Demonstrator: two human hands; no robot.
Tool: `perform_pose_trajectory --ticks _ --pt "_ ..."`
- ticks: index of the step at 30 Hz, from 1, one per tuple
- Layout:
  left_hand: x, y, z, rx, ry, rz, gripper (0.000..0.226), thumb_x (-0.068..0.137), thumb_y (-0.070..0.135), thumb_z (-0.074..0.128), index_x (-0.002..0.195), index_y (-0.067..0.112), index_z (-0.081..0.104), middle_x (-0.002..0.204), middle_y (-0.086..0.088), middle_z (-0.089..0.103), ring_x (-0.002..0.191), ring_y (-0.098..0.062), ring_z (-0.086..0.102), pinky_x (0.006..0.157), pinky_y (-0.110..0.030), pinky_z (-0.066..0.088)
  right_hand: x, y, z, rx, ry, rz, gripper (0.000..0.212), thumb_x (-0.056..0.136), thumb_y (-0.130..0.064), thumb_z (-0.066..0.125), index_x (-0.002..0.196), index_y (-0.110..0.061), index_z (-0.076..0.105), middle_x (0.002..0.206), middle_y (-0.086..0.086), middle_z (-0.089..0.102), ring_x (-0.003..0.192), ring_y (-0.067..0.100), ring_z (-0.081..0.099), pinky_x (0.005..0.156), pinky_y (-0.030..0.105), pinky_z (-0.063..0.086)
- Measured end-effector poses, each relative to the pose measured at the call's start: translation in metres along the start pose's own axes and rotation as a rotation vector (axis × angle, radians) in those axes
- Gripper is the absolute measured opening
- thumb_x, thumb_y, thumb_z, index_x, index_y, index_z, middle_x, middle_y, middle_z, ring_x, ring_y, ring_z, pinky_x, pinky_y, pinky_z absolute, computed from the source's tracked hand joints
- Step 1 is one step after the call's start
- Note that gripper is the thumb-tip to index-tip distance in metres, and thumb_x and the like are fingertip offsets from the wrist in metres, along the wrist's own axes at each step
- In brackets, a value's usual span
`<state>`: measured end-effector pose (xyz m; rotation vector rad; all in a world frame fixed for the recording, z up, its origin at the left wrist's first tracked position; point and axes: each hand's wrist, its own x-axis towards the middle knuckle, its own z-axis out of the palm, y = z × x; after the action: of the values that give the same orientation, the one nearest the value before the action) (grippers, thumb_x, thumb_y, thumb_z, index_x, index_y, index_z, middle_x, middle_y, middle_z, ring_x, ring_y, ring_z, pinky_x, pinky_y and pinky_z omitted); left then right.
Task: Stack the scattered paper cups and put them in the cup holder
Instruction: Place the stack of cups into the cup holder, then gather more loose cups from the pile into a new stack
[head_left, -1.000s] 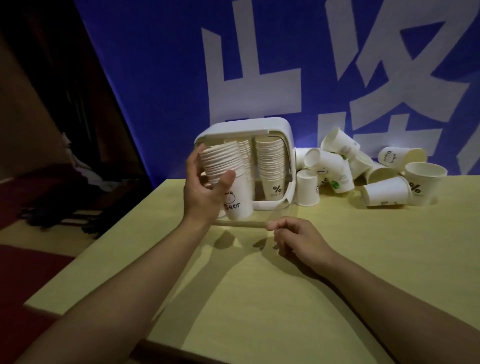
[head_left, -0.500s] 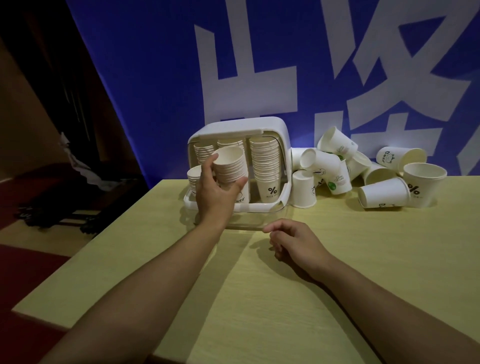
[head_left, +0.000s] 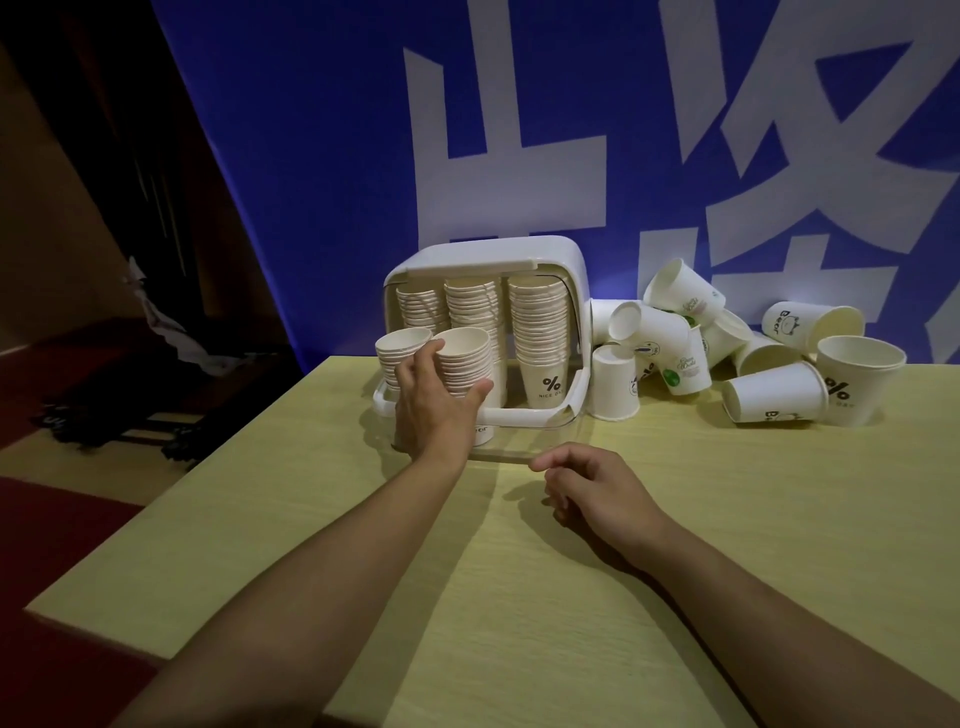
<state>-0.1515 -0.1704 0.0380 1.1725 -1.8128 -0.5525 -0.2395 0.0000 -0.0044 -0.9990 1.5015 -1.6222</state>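
1. While the left hand (head_left: 434, 402) wraps its thumb and fingers round a tall nested stack of white paper cups (head_left: 465, 374), the stack stands upright at the open front of the white plastic box-shaped cup holder (head_left: 483, 260), its base down by the holder's front lip.
2. From that grip, the holder's back rows lie at twelve o'clock, just beyond the stack; the stack's long axis runs straight up, matching the columns already inside.
3. A second short white stack (head_left: 400, 351) stands touching the held one at its nine o'clock.
4. To my eye the coming move turns on sliding the held stack toward twelve o'clock without tipping it, as the columns behind leave little room.
5. At about four o'clock from the holder, the right hand (head_left: 597, 486) rests on the pale yellow wooden counter (head_left: 675, 571), fingers loosely curled and holding nothing.
6. Loose white paper cups (head_left: 774, 397) lie heaped at the holder's three o'clock, nearer the right hand, some upright, most on their sides.
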Motion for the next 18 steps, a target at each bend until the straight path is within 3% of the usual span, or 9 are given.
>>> perform_pose_trajectory --ticks 4,7,10,11,14,16,18 --pt "-0.004 0.002 0.0 -0.024 0.003 0.018 0.085 0.076 0.042 0.084 0.144 0.04 0.033 0.152 0.003 0.034 0.137 -0.025 0.037 0.101 -0.053 0.046 0.001 0.001 -0.001 -0.029 0.008 -0.004 0.021 0.1 0.0 0.05 0.101 -0.004 0.07 0.059 -0.004 0.052 0.057 0.01 0.047 0.06 0.03 0.044" --pt "-0.013 0.01 0.001 -0.207 0.095 0.007 0.078 0.08 0.035 0.082 0.144 0.035 0.037 0.154 0.003 0.035 0.139 -0.021 0.03 0.103 -0.046 0.038 0.002 0.003 0.0 0.019 0.031 0.01 0.021 0.099 0.001 0.05 0.098 -0.004 0.07 0.059 -0.002 0.052 0.057 0.013 0.046 0.061 0.034 0.042" --pt "-0.036 0.029 -0.001 -0.539 0.143 -0.007 0.052 0.09 0.024 0.073 0.135 0.031 0.047 0.14 0.006 0.048 0.125 -0.012 0.046 0.093 -0.007 0.032 -0.001 -0.001 -0.001 0.016 0.102 -0.01 0.021 0.098 0.001 0.051 0.096 -0.004 0.071 0.059 0.0 0.052 0.056 0.013 0.046 0.064 0.039 0.042" --pt "-0.046 0.036 -0.001 -0.639 0.122 0.0 0.043 0.092 0.021 0.07 0.129 0.031 0.05 0.131 0.008 0.053 0.114 -0.008 0.052 0.084 -0.004 0.037 -0.002 -0.004 -0.002 -0.002 0.15 -0.027 0.021 0.098 0.001 0.051 0.096 -0.005 0.072 0.06 0.0 0.053 0.055 0.013 0.047 0.065 0.04 0.042" --pt "-0.075 0.045 0.008 -0.851 -0.141 0.039 0.026 0.094 0.017 0.066 0.107 0.038 0.057 0.104 0.016 0.062 0.082 -0.003 0.059 0.07 -0.015 0.049 0.001 -0.018 -0.021 -0.043 0.377 -0.071 0.021 0.097 -0.004 0.053 0.096 -0.012 0.073 0.065 0.0 0.057 0.06 0.016 0.05 0.059 0.037 0.042" --pt "-0.092 0.042 0.017 -0.872 -0.494 0.072 0.021 0.092 0.019 0.068 0.098 0.039 0.064 0.091 0.018 0.067 0.072 -0.011 0.057 0.064 -0.022 0.049 0.007 -0.03 -0.044 -0.113 0.519 -0.12 0.021 0.096 -0.007 0.054 0.097 -0.016 0.073 0.072 0.003 0.061 0.064 0.017 0.054 0.058 0.036 0.046" --pt "-0.105 0.04 0.017 -0.796 -0.839 0.097 0.02 0.093 0.014 0.07 0.094 0.033 0.069 0.084 0.018 0.069 0.069 -0.014 0.056 0.057 -0.019 0.046 0.015 -0.042 -0.068 -0.23 0.603 -0.161 0.02 0.096 -0.009 0.055 0.096 -0.018 0.072 0.076 0.001 0.065 0.066 0.017 0.057 0.06 0.034 0.05"
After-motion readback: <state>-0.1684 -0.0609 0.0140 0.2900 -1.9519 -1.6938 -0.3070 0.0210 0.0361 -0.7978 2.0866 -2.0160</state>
